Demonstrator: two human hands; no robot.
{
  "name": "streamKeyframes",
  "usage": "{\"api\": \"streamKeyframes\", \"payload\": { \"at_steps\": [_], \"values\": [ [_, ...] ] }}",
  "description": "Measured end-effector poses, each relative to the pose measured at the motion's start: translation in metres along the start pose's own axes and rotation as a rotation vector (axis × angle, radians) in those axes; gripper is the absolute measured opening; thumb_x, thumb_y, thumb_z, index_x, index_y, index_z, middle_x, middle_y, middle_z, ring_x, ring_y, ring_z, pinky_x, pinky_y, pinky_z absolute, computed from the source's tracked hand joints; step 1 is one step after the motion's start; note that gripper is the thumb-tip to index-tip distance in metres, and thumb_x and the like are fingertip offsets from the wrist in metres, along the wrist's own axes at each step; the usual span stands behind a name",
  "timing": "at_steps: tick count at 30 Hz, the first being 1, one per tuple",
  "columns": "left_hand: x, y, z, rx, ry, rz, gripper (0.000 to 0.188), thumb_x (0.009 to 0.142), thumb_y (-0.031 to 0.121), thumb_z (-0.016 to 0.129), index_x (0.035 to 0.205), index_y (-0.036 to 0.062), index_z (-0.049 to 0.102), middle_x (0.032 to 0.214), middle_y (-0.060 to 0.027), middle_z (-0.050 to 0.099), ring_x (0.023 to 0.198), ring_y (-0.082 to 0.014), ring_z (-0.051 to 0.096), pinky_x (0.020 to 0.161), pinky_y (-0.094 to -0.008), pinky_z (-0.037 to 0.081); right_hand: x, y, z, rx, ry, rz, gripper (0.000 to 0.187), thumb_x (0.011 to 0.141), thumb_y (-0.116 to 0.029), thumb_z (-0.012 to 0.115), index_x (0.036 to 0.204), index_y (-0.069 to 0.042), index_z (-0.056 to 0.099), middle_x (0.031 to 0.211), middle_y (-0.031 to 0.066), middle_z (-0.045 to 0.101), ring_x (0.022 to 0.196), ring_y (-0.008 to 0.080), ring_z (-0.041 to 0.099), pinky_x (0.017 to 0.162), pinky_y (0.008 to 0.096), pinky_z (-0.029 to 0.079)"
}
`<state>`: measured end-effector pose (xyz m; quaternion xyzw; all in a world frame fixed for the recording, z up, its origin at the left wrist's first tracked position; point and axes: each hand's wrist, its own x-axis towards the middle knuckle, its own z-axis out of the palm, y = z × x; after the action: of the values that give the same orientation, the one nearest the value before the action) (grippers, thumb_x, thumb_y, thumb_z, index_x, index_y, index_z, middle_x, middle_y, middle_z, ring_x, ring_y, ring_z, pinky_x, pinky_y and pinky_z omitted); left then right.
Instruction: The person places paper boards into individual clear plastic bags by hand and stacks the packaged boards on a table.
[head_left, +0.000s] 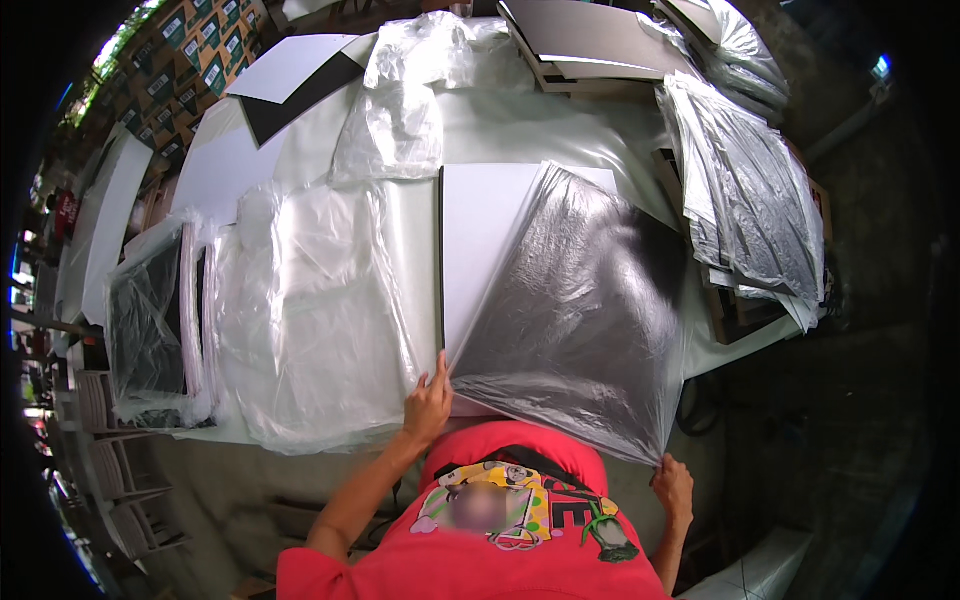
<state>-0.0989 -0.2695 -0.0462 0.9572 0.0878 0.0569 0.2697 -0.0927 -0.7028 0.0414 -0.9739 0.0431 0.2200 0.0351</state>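
Note:
A dark flat panel in a clear plastic bag [590, 310] lies slanted at the table's near edge. Beneath it is a white board [480, 220] with a dark left edge. My right hand [674, 488] is closed on the bag's near right corner, and the film is drawn to a point there. My left hand [428, 408] is at the bag's near left corner, beside the board's dark edge. Its fingers point away from me and appear to pinch the film. The film between my hands looks stretched and wrinkled.
Clear plastic bags [310, 300] lie flat to the left, beside a wrapped stack of panels [150, 320]. More plastic film [400, 110] lies farther back. Wrapped panels [745, 190] are piled at the right, brown boards [600, 40] at the far side. Stacked cartons [190, 60] stand beyond.

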Motion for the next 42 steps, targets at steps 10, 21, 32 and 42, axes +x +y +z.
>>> {"api": "streamKeyframes", "payload": {
  "at_steps": [10, 21, 32, 42],
  "values": [
    [0.038, 0.119, -0.085, -0.656, -0.027, 0.249, 0.048, 0.093, 0.011, 0.041, 0.139, 0.0061, 0.027, 0.129, -0.0206, 0.046, 0.110, -0.0320, 0.054, 0.093, -0.0381, 0.043, 0.027, -0.198, -0.059, 0.387, 0.308, -0.773, 0.069, 0.067, -0.003, 0.070, 0.129, -0.002, 0.039, 0.124, 0.0202, 0.046, 0.114, 0.0350, 0.045, 0.092, 0.0408, 0.040],
    [0.168, -0.132, -0.067, 0.104, 0.466, -0.459, 0.085, 0.080, 0.020, 0.063, 0.143, 0.0065, 0.008, 0.146, -0.0255, 0.006, 0.133, -0.0475, 0.007, 0.103, -0.0560, 0.021, 0.184, -0.010, -0.234, 0.757, 1.484, -0.127, 0.031, 0.089, -0.019, 0.052, 0.103, 0.007, 0.062, 0.099, 0.0189, 0.062, 0.083, 0.0238, 0.060, 0.076, 0.0383, 0.052],
    [0.172, -0.333, -0.179, 0.472, 0.529, -1.144, 0.095, 0.077, 0.062, 0.051, 0.142, 0.0057, 0.011, 0.146, -0.0228, 0.010, 0.133, -0.0451, 0.010, 0.101, -0.0612, 0.020, 0.409, 0.160, -0.172, 0.060, 0.962, 0.720, 0.032, 0.089, -0.027, 0.051, 0.112, -0.005, 0.058, 0.103, 0.0176, 0.059, 0.095, 0.0292, 0.056, 0.079, 0.0359, 0.046],
    [0.285, -0.349, -0.147, 0.559, 0.499, -0.882, 0.076, 0.084, 0.052, 0.048, 0.137, 0.0023, 0.026, 0.144, -0.0210, 0.019, 0.135, -0.0373, 0.013, 0.103, -0.0608, 0.017, 0.416, 0.114, -0.180, -0.051, 1.140, 0.502, 0.040, 0.091, -0.026, 0.048, 0.120, 0.002, 0.043, 0.114, 0.0229, 0.047, 0.106, 0.0353, 0.044, 0.087, 0.0426, 0.037]
  ]
}}
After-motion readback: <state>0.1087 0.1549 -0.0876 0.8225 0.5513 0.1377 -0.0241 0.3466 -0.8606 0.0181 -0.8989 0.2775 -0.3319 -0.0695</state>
